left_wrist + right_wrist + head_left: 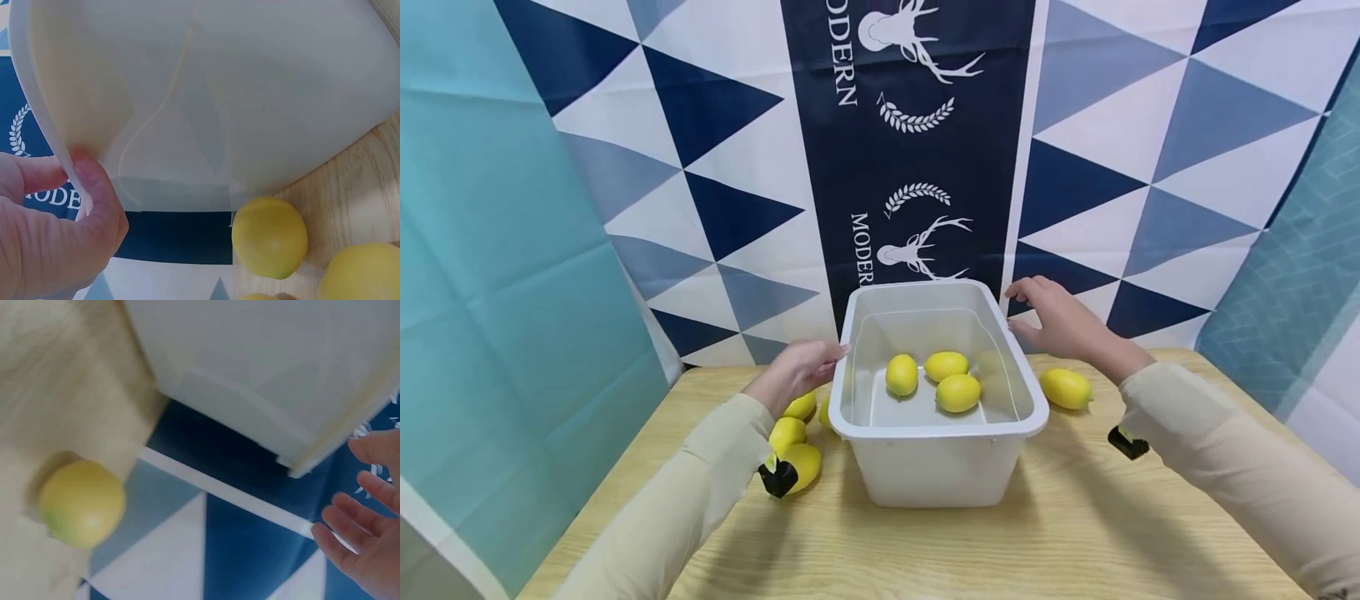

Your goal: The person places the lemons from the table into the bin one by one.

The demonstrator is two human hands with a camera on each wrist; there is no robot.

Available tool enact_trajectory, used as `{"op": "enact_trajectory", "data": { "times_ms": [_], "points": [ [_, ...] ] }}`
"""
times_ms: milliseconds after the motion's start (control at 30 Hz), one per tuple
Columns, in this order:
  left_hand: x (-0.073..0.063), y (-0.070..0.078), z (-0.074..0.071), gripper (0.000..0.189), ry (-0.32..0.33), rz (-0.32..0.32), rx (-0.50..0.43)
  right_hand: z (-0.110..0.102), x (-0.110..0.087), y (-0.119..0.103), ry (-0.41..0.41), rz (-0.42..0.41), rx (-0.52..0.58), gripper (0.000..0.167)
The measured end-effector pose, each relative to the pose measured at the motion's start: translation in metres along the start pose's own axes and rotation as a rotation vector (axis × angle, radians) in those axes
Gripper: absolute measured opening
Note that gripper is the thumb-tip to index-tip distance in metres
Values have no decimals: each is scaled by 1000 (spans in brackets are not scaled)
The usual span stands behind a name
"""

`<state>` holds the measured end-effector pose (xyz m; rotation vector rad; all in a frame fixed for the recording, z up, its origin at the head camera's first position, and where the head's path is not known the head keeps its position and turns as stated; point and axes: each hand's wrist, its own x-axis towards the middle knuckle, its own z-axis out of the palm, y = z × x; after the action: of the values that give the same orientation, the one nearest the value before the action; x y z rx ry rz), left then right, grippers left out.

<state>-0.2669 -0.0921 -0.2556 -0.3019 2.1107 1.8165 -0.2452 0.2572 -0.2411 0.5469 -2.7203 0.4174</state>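
Observation:
A white plastic bin [936, 471] stands on the table, with 3 yellow lemons [957, 393] on its floor. My left hand [801, 367] pinches the bin's left rim; in the left wrist view its thumb and finger lie on either side of the rim [47, 119]. Beside the right rim, my right hand [1052, 317] is held with its fingers spread and relaxed. A gap shows between those fingers [350, 519] and the bin wall [262, 369] in the right wrist view.
Several lemons [801, 465] lie on the wooden table [925, 554] left of the bin, one close against its wall. A single lemon [1066, 389] lies to the right. Patterned cloth [917, 150] hangs behind, and a teal curtain [512, 292] borders the left side.

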Motion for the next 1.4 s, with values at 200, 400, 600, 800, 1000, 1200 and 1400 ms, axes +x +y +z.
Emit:
{"op": "enact_trajectory", "data": {
  "times_ms": [200, 400, 600, 800, 1000, 1200, 1400],
  "points": [
    [1, 0, 2, 37, -10, 5, 6, 16, -10, 17, -10, 85, 28, 44],
    [0, 2, 1, 39, -22, 9, 1, 27, -15, 34, -45, 162, 29, 45],
    [1, 2, 0, 39, -17, 1, 3, 37, -18, 52, -45, 195, 27, 46],
    [3, 0, 0, 38, -18, -12, 7, 49, -26, 70, -72, 200, -3, 46],
    [2, 3, -2, 38, -4, -12, 12, 54, -27, 78, -81, 198, -22, 45],
    [1, 6, -4, 38, -8, -12, -1, 55, -28, 80, -114, 204, -37, 46],
    [2, 4, -4, 38, -17, -16, -1, 60, -32, 83, -156, 202, -39, 46]
  ]
}}
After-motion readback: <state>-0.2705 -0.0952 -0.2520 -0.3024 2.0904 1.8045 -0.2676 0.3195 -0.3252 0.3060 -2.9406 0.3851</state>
